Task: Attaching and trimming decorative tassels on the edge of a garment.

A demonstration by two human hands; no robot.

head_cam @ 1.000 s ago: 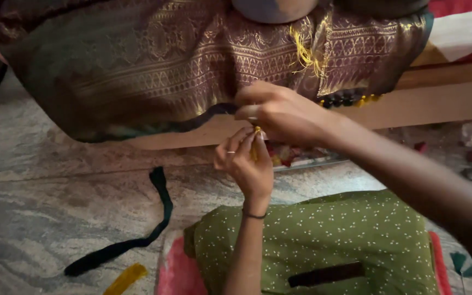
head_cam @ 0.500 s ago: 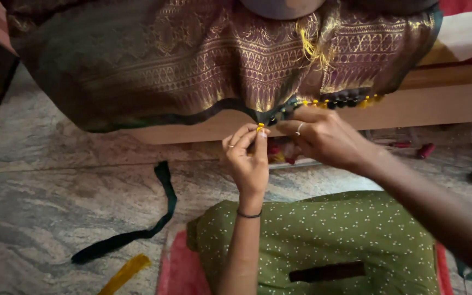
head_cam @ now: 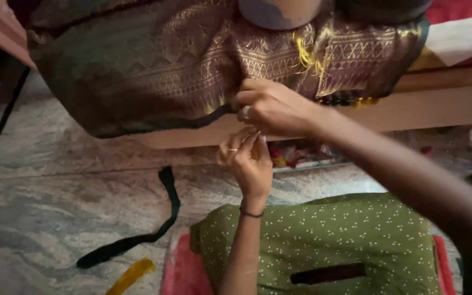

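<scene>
The right hand (head_cam: 271, 109) pinched the lower border of the brocade silk cloth (head_cam: 181, 65), its grip closed on the dark hem, apparently to keep that edge taut. Just below it, touching or nearly so, the left hand (head_cam: 247, 161) rose palm-up with its fingertips drawn together on something too small to make out — possibly a thread or bead at the hem; I could not tell whether that grip truly held anything. The cloth hung off the wooden ledge (head_cam: 438, 106) above the floor, its long axis running left to right and its border facing down toward the person, which put the edge within reach of both hands. A yellow tassel (head_cam: 307, 54) dangled from the cloth higher up. On the stone floor (head_cam: 55, 180) lay a dark fabric strip (head_cam: 154, 218) and a yellow scrap (head_cam: 129, 276) — well apart from the hands.
</scene>
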